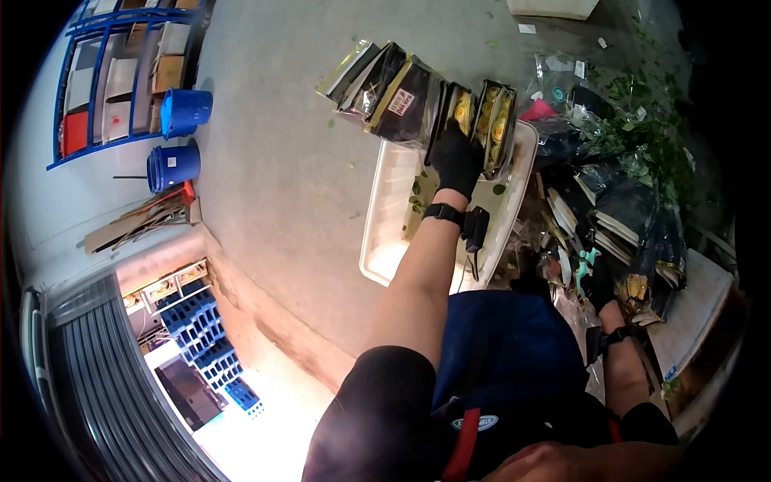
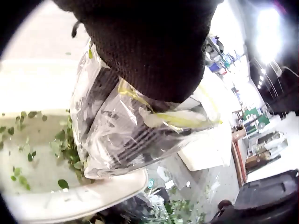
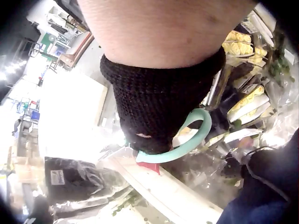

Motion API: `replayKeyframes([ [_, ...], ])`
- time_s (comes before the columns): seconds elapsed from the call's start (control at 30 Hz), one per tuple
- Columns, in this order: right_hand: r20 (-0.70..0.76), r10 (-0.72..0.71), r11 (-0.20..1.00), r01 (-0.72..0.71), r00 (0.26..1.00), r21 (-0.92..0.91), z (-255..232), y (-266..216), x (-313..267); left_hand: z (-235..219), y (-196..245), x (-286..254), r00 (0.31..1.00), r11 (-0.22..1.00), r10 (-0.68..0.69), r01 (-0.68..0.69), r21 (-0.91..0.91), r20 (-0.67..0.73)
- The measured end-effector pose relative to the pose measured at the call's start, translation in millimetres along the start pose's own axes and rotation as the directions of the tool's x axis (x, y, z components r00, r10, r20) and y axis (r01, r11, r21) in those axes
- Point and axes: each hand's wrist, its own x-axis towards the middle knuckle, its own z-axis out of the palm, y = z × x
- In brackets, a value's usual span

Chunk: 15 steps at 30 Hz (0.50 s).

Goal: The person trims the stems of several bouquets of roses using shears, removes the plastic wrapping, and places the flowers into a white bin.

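Note:
My left hand [image 1: 458, 161], in a black knit glove, holds a wrapped bunch of yellow flowers [image 1: 461, 107] over a white plastic tub [image 1: 376, 210]. In the left wrist view, clear wrapping with yellow trim [image 2: 180, 120] shows beneath the glove; the fingertips are hidden. Another wrapped yellow bunch [image 1: 498, 120] stands just right of that hand, and dark-wrapped packs [image 1: 401, 96] lean in a row to its left. My right hand [image 1: 598, 285], also gloved, holds scissors with teal handles [image 3: 198, 135] beside the heap at the right. A small red piece [image 3: 150, 168] shows below the handle.
Loose green leaves [image 2: 60, 144] lie in the tub. To the right are piled wrapped bunches [image 1: 626, 213], leafy stems [image 1: 642, 120] and crumpled plastic. Blue buckets [image 1: 175, 167] and a blue shelf rack [image 1: 104, 80] stand at the left, beyond the concrete floor [image 1: 273, 161].

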Motion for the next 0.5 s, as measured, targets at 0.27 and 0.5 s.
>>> replayKeyframes([
  [0.27, 0.019, -0.125, 0.981, 0.127, 0.992, -0.147, -6.6, -72.5, -5.7, -24.3, -8.8, -49.2, 0.894, 0.985, -0.165, 0.133, 0.106, 0.416],
  [0.5, 0.142, 0.104, 0.987, -0.084, 0.984, -0.14, 9.9, -49.3, -28.8, -26.5, -56.2, -116.3, 0.895, 0.988, -0.156, 0.147, 0.054, 0.419],
])
